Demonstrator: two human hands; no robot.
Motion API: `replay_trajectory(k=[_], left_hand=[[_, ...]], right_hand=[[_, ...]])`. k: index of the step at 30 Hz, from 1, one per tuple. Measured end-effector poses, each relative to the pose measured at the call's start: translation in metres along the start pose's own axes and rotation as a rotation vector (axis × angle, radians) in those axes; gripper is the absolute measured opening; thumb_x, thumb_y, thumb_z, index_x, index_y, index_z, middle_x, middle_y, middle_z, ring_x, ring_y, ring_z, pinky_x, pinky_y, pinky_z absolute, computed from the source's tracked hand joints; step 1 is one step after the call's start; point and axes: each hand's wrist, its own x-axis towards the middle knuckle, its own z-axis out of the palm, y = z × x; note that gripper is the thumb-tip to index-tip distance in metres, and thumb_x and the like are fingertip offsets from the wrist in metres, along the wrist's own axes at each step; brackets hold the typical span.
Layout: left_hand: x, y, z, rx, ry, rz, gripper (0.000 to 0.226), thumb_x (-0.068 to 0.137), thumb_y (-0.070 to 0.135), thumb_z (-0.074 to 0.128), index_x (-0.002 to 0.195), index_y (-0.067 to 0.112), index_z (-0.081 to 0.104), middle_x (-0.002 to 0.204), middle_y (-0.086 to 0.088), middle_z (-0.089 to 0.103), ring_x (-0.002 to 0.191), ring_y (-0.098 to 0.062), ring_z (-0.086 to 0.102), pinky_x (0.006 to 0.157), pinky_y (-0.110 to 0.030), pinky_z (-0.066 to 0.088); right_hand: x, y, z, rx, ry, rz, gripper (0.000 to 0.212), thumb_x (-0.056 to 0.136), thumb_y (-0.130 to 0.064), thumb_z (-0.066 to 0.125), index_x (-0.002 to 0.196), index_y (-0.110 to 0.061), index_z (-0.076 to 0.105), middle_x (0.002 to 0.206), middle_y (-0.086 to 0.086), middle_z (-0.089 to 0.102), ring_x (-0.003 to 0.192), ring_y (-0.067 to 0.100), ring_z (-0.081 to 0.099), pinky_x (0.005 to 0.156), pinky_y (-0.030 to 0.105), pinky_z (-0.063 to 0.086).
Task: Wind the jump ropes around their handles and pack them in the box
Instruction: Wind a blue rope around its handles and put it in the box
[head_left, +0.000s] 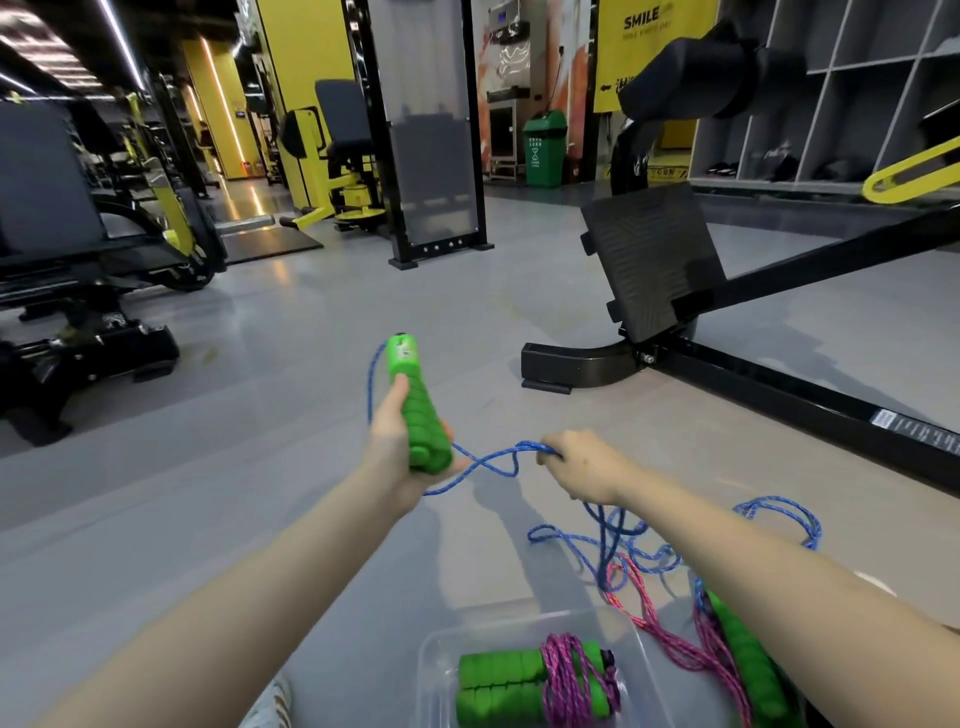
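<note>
My left hand (395, 447) grips green jump-rope handles (415, 405), held upright above the floor. A blue rope (493, 462) runs from the handles to my right hand (582, 467), which pinches it about a hand's width to the right. The rest of the blue rope (649, 545) lies in loose loops on the floor below my right arm. A clear plastic box (441, 654) at the bottom holds a wound rope: two green handles (498, 686) wrapped in pink cord (571, 680). A loose pink rope (670, 644) and another green handle (748, 660) lie right of the box, partly hidden by my right arm.
A black weight bench frame (727, 374) with a footplate (649, 260) stands ahead on the right. Gym machines (78, 270) line the left side. Grey floor (260, 389) stretches between them. A white shoe (270, 701) shows at the bottom edge.
</note>
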Motion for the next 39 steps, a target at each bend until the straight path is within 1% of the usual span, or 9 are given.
replay_trajectory(k=[4, 9, 13, 18, 22, 27, 31, 36, 39], left_hand=[[-0.007, -0.016, 0.024, 0.05, -0.143, -0.077, 0.041, 0.087, 0.059, 0.046, 0.088, 0.02, 0.057, 0.064, -0.004, 0.055, 0.062, -0.017, 0.052, 0.095, -0.052, 0.041], [0.0, -0.006, 0.031, -0.109, -0.072, 0.024, 0.035, 0.09, 0.056, 0.045, 0.093, 0.021, 0.053, 0.074, -0.004, 0.047, 0.067, -0.016, 0.05, 0.077, -0.039, 0.046], [0.008, 0.007, 0.028, -0.163, -0.025, 0.132, 0.036, 0.092, 0.053, 0.045, 0.085, 0.018, 0.052, 0.072, -0.004, 0.044, 0.062, -0.017, 0.046, 0.063, -0.031, 0.042], [0.013, 0.022, 0.019, -0.108, 0.049, 0.254, 0.036, 0.093, 0.052, 0.045, 0.084, 0.018, 0.053, 0.076, -0.003, 0.047, 0.068, -0.016, 0.049, 0.065, -0.028, 0.042], [0.017, 0.026, 0.014, -0.12, 0.094, 0.318, 0.034, 0.093, 0.051, 0.045, 0.081, 0.02, 0.053, 0.074, -0.002, 0.045, 0.065, -0.014, 0.048, 0.062, -0.026, 0.041], [0.022, 0.034, 0.005, -0.157, 0.151, 0.363, 0.033, 0.093, 0.052, 0.045, 0.084, 0.021, 0.053, 0.074, 0.0, 0.046, 0.065, -0.014, 0.05, 0.062, -0.026, 0.043], [0.025, 0.041, -0.005, -0.162, 0.156, 0.388, 0.036, 0.092, 0.054, 0.045, 0.099, 0.019, 0.053, 0.077, -0.001, 0.047, 0.067, -0.014, 0.05, 0.061, -0.027, 0.045], [0.029, 0.05, -0.012, -0.151, 0.198, 0.447, 0.032, 0.092, 0.053, 0.045, 0.088, 0.023, 0.053, 0.078, 0.0, 0.047, 0.068, -0.013, 0.05, 0.064, -0.026, 0.044], [0.036, 0.053, -0.023, -0.111, 0.268, 0.473, 0.033, 0.09, 0.055, 0.048, 0.085, 0.023, 0.053, 0.074, 0.002, 0.049, 0.064, -0.012, 0.052, 0.06, -0.024, 0.045]], right_hand=[[-0.001, -0.028, 0.006, 0.029, 0.01, -0.166, 0.022, 0.093, -0.016, 0.039, 0.102, -0.005, 0.057, 0.104, 0.022, 0.064, 0.096, 0.037, 0.057, 0.08, 0.04, 0.046], [-0.007, -0.033, 0.002, 0.041, 0.0, -0.226, 0.014, 0.093, -0.017, 0.036, 0.1, -0.012, 0.047, 0.095, 0.019, 0.061, 0.087, 0.036, 0.056, 0.076, 0.042, 0.047], [-0.013, -0.031, -0.004, 0.095, -0.029, -0.244, 0.024, 0.089, -0.011, 0.041, 0.107, -0.015, 0.057, 0.067, -0.005, 0.049, 0.066, 0.021, 0.047, 0.06, 0.028, 0.037], [-0.01, -0.01, -0.013, 0.155, 0.06, -0.138, 0.014, 0.089, -0.019, 0.05, 0.077, -0.017, 0.056, 0.062, -0.004, 0.046, 0.062, 0.022, 0.046, 0.048, 0.023, 0.032], [-0.011, -0.004, -0.014, 0.476, -0.088, -0.094, 0.023, 0.087, -0.038, 0.061, 0.072, -0.021, 0.057, 0.069, 0.0, 0.056, 0.056, 0.017, 0.051, 0.048, 0.024, 0.036], [-0.012, -0.003, -0.023, 0.914, -0.295, -0.073, 0.014, 0.087, -0.019, 0.065, 0.099, -0.016, 0.069, 0.092, 0.002, 0.069, 0.062, 0.015, 0.058, 0.064, 0.026, 0.053], [-0.011, 0.004, -0.022, 0.815, -0.251, 0.061, 0.019, 0.082, -0.004, 0.063, 0.1, -0.01, 0.06, 0.083, 0.007, 0.06, 0.053, 0.014, 0.051, 0.053, 0.024, 0.048], [-0.011, 0.017, -0.019, 0.644, -0.245, 0.197, 0.035, 0.08, -0.038, 0.07, 0.099, -0.01, 0.059, 0.068, 0.005, 0.051, 0.044, 0.012, 0.026, 0.04, 0.02, 0.022], [-0.011, 0.028, -0.021, 0.649, -0.157, 0.16, 0.028, 0.082, -0.037, 0.068, 0.075, -0.01, 0.066, 0.054, 0.001, 0.034, 0.048, 0.013, 0.026, 0.044, 0.02, 0.025]])
